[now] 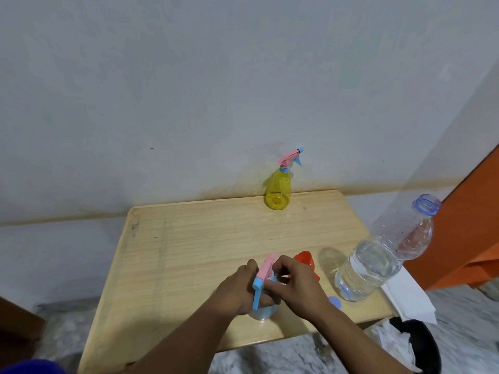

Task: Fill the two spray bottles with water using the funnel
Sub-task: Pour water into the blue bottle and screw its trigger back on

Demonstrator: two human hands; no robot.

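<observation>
Steadying blue spray bottle (263, 310), left hand (240, 288) wraps body; right hand (295, 283) pinches spray head (266, 271), likely twisting it. Funnel (305, 261), uncapped water bottle (378, 263) near, ready.

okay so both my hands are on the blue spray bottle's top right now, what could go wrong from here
The uncapped water bottle stands near the table's right edge, close to your right hand; an elbow bump could tip and spill it. The blue spray bottle, held by your left hand, might tilt while you twist its head.

Both hands close together, left hand (239, 288) and right hand (295, 284) fingers curled, gripping
</observation>
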